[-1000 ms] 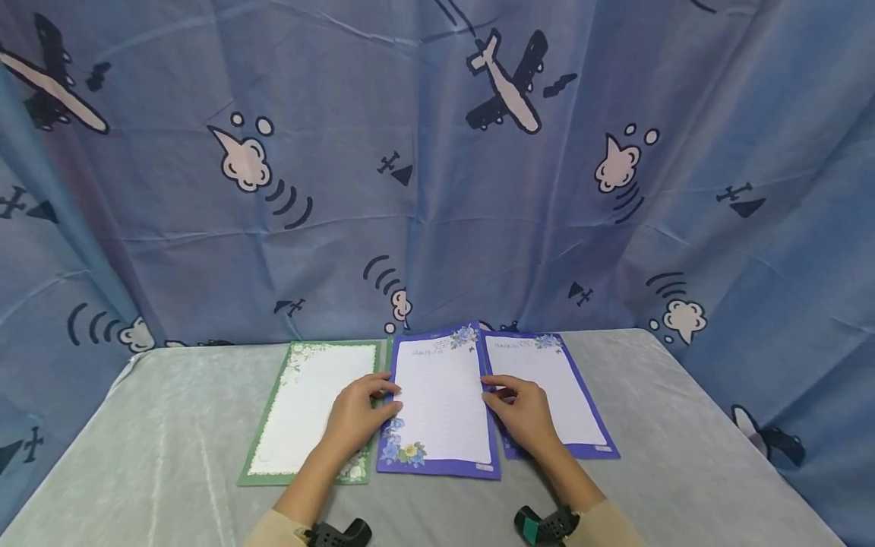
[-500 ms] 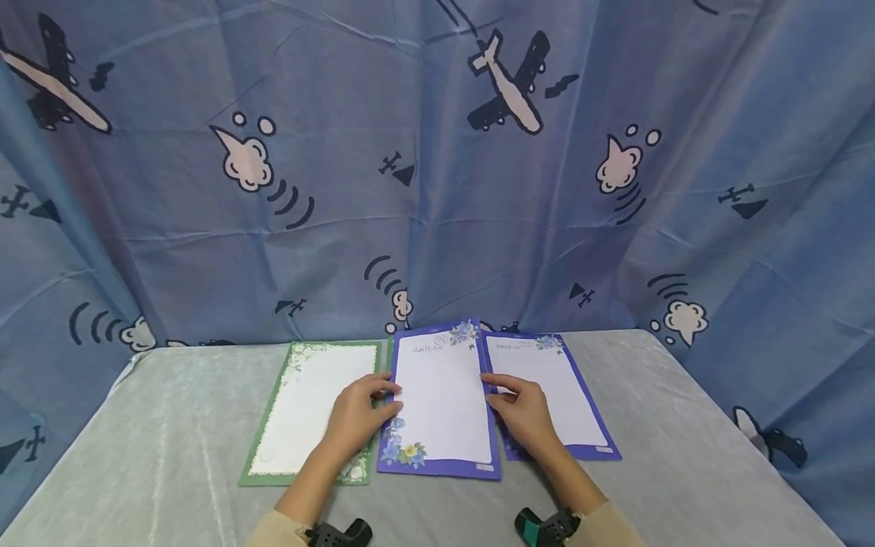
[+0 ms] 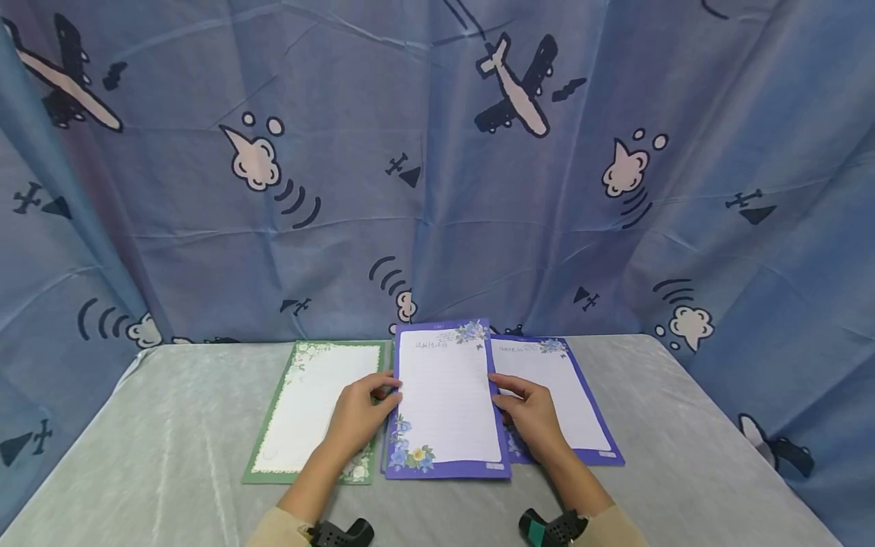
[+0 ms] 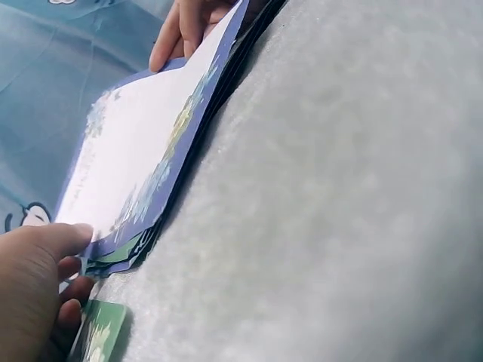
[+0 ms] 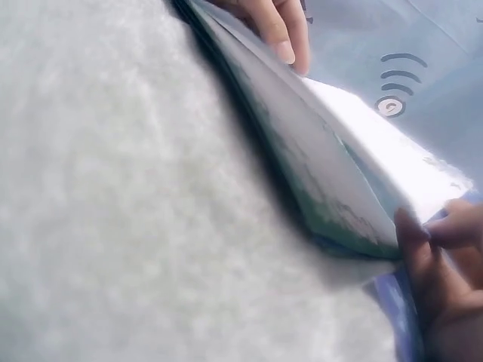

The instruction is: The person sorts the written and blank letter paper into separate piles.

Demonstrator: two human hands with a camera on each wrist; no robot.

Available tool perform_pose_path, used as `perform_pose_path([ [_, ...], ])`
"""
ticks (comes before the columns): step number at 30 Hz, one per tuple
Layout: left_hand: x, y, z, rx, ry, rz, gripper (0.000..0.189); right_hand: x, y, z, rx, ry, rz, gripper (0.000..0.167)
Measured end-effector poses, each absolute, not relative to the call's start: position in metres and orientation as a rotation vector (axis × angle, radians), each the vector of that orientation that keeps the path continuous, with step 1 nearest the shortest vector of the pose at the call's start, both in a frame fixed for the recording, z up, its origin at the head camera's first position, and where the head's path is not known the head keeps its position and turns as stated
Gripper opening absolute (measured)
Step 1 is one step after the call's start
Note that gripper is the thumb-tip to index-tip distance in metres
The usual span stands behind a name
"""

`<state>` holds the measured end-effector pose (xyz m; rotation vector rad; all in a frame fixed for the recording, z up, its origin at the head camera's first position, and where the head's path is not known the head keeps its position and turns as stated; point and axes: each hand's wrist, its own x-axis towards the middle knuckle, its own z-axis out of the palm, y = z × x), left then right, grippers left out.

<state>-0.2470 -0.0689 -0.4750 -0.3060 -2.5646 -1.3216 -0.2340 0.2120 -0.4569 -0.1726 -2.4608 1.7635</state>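
Note:
Both hands hold a purple-bordered sheet of letter paper (image 3: 447, 399) with blue flowers, at the middle of the table. My left hand (image 3: 361, 414) pinches its left edge, thumb on top in the left wrist view. On the opposite edge, my right hand (image 3: 535, 418) pinches the sheet between thumb and fingers. The sheet is raised and tilted over a stack. In the right wrist view a green-bordered sheet (image 5: 324, 170) shows below it. A green-bordered sheet (image 3: 311, 410) lies to the left, partly behind my left forearm. Another purple-bordered sheet (image 3: 550, 391) lies right, partly covered by my right hand.
Pale grey cloth (image 3: 178, 433) covers the table. Behind its far edge hangs a blue curtain (image 3: 342, 190) printed with planes and clouds. Dark devices (image 3: 342, 533) are strapped on both wrists, below beige sleeves (image 3: 276, 529).
The held purple-bordered sheet has come up off the stack and shifted slightly right, its top edge now straighter. An edge of another sheet shows at its lower left. Both hands keep their grip.

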Motion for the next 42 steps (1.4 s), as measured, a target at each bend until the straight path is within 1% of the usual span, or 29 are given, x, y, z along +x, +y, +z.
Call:
perform_pose_path([
  [8,-0.244,-0.069,-0.469,-0.339,-2.572,-1.331,0.011,-0.237,0.211,-0.456,-0.188,-2.448,1.781,0.035],
  [16,-0.243,-0.063,-0.461,-0.330,-2.572,-1.381,0.010,-0.235,0.214,-0.442,-0.155,-2.458,1.776,0.035],
  [21,-0.241,-0.055,-0.451,-0.374,-2.545,-1.528,0.015,-0.229,0.224,-0.423,-0.138,-2.530,1.686,0.034],
  [28,-0.234,-0.036,-0.431,-0.420,-2.518,-1.634,0.026,-0.224,0.246,-0.401,-0.163,-2.579,1.676,0.038],
  [37,-0.238,-0.009,-0.405,-0.511,-2.483,-1.640,0.029,-0.221,0.265,-0.383,-0.205,-2.573,1.593,0.042],
  [42,-0.237,0.010,-0.389,-0.524,-2.471,-1.653,0.031,-0.221,0.274,-0.372,-0.309,-2.523,1.585,0.044],
])
